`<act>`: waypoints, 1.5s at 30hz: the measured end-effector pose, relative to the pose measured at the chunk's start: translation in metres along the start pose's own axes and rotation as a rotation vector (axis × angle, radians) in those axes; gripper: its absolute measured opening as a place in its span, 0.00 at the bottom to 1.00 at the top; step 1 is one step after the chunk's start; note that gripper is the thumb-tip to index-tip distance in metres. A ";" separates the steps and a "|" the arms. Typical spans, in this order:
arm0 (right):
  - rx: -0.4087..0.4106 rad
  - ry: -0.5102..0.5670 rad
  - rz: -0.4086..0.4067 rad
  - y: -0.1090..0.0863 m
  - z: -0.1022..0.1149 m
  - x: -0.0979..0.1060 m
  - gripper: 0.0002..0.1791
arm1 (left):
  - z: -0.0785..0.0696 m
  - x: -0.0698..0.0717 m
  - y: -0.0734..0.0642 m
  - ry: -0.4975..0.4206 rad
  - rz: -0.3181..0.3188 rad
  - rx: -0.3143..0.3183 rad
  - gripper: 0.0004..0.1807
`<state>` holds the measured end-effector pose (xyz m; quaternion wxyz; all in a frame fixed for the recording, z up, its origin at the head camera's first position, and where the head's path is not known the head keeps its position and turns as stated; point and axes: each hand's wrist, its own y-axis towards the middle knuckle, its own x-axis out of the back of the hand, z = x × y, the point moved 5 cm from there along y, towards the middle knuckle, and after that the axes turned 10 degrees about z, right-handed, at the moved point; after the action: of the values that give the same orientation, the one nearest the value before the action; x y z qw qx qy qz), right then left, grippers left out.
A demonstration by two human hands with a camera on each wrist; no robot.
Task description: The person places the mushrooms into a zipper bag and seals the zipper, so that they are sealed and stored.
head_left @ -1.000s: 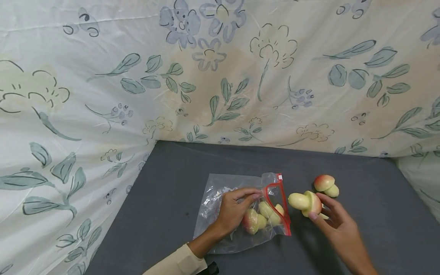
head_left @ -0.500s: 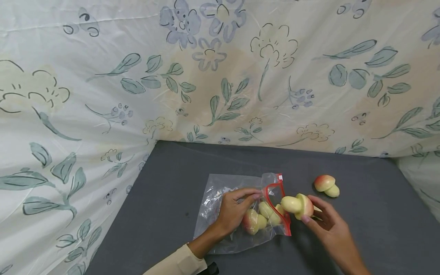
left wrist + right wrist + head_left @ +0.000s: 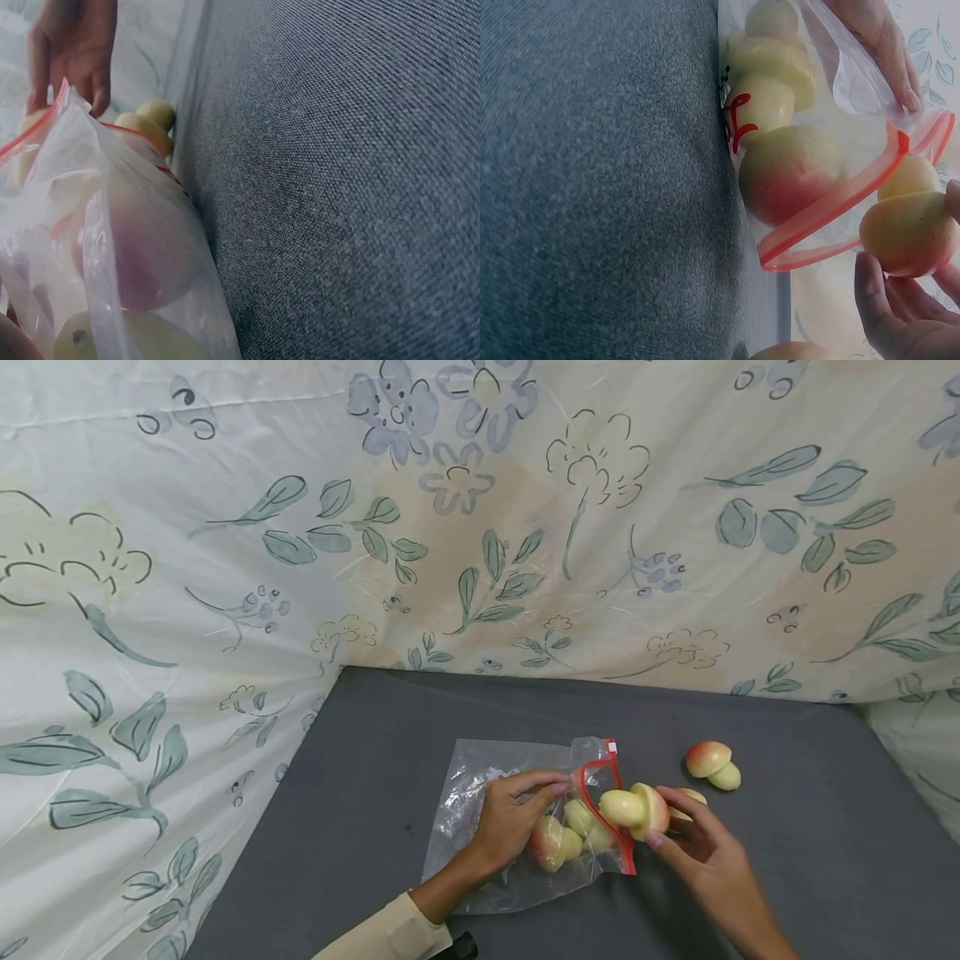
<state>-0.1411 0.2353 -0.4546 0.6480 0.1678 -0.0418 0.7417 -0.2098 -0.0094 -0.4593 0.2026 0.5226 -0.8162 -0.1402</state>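
Note:
A clear zip bag (image 3: 480, 793) with a red zipper edge lies with its mouth facing right. Inside it are toy mushrooms (image 3: 547, 843) with yellow stems and red-tinged caps. My left hand (image 3: 506, 822) pinches the bag's upper layer near the mouth, lifting it. My right hand (image 3: 712, 852) holds another toy mushroom (image 3: 624, 808) by its cap, between thumb and fingers. Its stem points left into the raised mouth, inside the red zipper loop (image 3: 832, 199) in the right wrist view. The left wrist view shows the bag's side (image 3: 150, 240) up close.
One toy mushroom (image 3: 708, 762) lies on the dark grey cloth (image 3: 390, 718) at the back right. Another mushroom (image 3: 692, 798) is partly hidden behind my right hand. A floral curtain (image 3: 480, 568) stands behind and along the left side.
My right hand has moved left with the mushroom, bringing its stem from right of the bag into the mouth. The left hand and bag have stayed in place.

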 end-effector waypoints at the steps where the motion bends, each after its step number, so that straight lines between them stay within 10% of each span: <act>1: -0.012 0.014 0.003 0.000 0.000 0.000 0.33 | 0.000 0.000 0.000 -0.002 0.000 0.000 0.09; 45: -0.061 0.049 0.066 0.015 0.001 -0.023 0.26 | -0.004 -0.002 0.003 0.037 -0.009 -0.090 0.08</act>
<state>-0.1536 0.2110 -0.4586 0.6287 0.1285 -0.0541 0.7650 -0.2094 -0.0061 -0.4546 0.2402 0.5192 -0.8027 -0.1684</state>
